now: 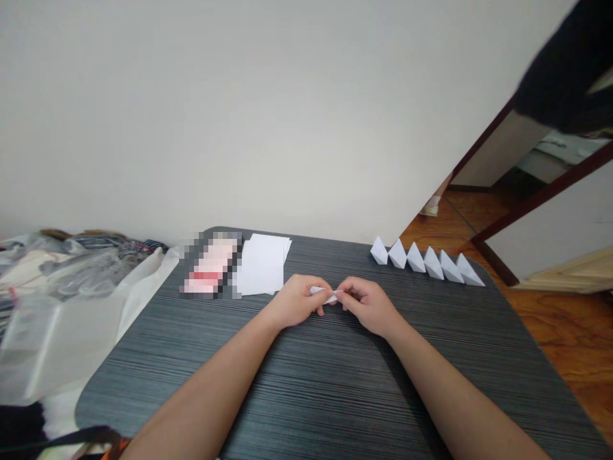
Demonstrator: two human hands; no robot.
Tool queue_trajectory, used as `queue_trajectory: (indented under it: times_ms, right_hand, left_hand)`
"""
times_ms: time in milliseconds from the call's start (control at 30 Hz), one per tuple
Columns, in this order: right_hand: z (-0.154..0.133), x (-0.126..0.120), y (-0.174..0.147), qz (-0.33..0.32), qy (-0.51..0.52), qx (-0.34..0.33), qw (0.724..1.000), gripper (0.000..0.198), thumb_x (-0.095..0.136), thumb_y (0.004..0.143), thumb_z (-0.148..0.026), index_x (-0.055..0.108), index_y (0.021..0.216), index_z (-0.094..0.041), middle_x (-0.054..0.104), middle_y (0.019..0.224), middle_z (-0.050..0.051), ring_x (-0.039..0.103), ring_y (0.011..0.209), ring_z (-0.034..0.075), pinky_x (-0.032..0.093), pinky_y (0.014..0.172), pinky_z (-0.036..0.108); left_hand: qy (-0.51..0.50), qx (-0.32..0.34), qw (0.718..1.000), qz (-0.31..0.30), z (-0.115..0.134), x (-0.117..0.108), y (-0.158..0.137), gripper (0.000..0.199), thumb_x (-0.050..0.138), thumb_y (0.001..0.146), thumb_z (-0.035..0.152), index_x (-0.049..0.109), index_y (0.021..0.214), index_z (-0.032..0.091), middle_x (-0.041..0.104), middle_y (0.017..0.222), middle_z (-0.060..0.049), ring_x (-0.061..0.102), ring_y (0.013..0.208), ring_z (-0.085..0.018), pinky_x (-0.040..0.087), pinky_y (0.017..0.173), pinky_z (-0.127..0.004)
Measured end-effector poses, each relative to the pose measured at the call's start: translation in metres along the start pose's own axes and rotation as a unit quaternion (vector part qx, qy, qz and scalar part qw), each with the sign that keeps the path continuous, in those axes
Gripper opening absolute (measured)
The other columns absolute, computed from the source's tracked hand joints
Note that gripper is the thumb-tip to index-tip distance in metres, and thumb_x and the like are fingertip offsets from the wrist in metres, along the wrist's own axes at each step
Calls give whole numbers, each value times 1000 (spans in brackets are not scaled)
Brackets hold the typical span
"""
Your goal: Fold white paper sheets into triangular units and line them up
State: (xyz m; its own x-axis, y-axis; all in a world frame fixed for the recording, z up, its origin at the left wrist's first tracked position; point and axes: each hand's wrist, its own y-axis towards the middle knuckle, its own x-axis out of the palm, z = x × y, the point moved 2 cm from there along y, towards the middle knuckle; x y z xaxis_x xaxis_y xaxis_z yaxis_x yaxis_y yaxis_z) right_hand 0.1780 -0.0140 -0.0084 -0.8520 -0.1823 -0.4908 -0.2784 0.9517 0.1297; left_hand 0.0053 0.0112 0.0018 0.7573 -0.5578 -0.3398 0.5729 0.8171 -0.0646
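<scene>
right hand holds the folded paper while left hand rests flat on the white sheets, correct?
The left hand isn't flat on the white sheets: the head view shows it holding the folded paper, together with the right hand.

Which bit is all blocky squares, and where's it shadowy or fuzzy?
In the head view, coarse squares hide a pinkish thing on the table; head view, a soft dark shadow lies beside the right arm; head view, the row of folded papers has shaded sides; head view, folds on the held paper are hard to see.
</scene>
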Motion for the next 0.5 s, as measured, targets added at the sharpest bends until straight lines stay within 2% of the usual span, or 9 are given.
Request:
queue_trajectory:
  times_ms: [267, 500]
  right_hand:
    - [1, -2, 0, 29, -13, 3, 999, 16, 50, 86, -25, 59, 75, -18, 56, 61, -1, 52, 57, 12, 39, 55, 24]
    - [-6, -3, 1, 8, -32, -24, 999, 14, 51, 84, -21, 63, 77, -18, 61, 70, 1, 55, 65, 13, 41, 61, 25]
  left_hand:
    - [-12, -2, 1000, 5, 5, 0, -1, 27, 47, 83, 34, 65, 84, 14, 65, 64, -2, 59, 54, -11, 43, 55, -20]
    - [34, 12, 999, -8, 10, -1, -3, 29, 47, 84, 36, 66, 80, 14, 63, 58, -1, 58, 54, -11, 42, 54, -20]
